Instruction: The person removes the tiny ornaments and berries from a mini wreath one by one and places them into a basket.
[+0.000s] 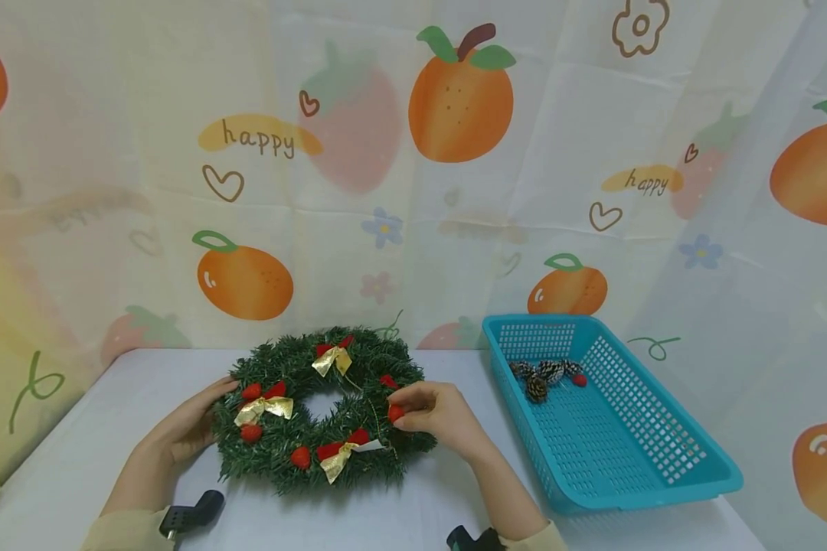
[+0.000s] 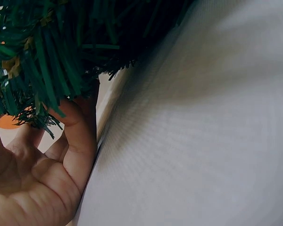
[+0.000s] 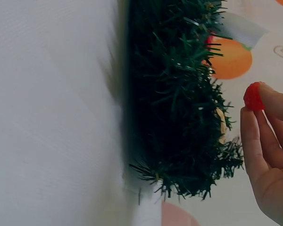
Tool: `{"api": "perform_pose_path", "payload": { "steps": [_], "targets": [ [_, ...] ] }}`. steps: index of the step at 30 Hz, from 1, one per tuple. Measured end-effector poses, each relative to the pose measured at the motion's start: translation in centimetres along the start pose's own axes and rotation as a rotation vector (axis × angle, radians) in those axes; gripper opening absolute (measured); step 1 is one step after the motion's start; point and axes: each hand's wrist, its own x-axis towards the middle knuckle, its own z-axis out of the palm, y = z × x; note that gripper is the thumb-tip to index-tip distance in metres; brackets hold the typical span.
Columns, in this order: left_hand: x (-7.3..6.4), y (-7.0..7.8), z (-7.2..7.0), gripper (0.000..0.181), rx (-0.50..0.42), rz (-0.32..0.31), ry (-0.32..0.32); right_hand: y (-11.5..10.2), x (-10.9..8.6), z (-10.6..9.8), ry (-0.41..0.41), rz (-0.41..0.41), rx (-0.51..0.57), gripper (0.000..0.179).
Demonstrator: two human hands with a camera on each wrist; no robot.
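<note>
A round green wreath (image 1: 276, 459) lies on the white table, with gold-and-red bows (image 1: 265, 409) and several red berry ornaments (image 1: 300, 458) on it. My left hand (image 1: 189, 421) holds its left side; in the left wrist view the fingers (image 2: 78, 136) bend in at the green needles, their tips hidden. Between thumb and fingertips, my right hand (image 1: 441, 417) pinches a red berry (image 3: 253, 96) over the wreath's right part. In the right wrist view that berry is apart from the needles, beside the wreath's edge (image 3: 179, 103).
At the right stands a turquoise plastic basket (image 1: 609, 501). In its far left corner lie several pine cones (image 1: 536, 389) and one red berry (image 1: 579, 379). A fruit-print curtain (image 1: 358, 252) hangs behind the white table (image 1: 145, 375).
</note>
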Motion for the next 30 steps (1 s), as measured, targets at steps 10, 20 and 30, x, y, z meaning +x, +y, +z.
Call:
{"api": "perform_pose_path", "payload": {
  "steps": [10, 20, 30],
  "targets": [
    [0.1, 0.1, -0.2, 0.083, 0.033, -0.003, -0.003, -0.9, -0.3, -1.6, 0.080, 0.002, 0.000, 0.032],
    [0.2, 0.0, -0.2, 0.083, 0.046, -0.003, -0.001, -1.8, -1.0, -3.1, 0.126, -0.003, 0.006, 0.037],
    [0.1, 0.1, 0.0, 0.084, 0.008, -0.007, -0.002, -2.4, -1.7, -4.5, 0.208, -0.026, 0.007, 0.036]
  ]
}}
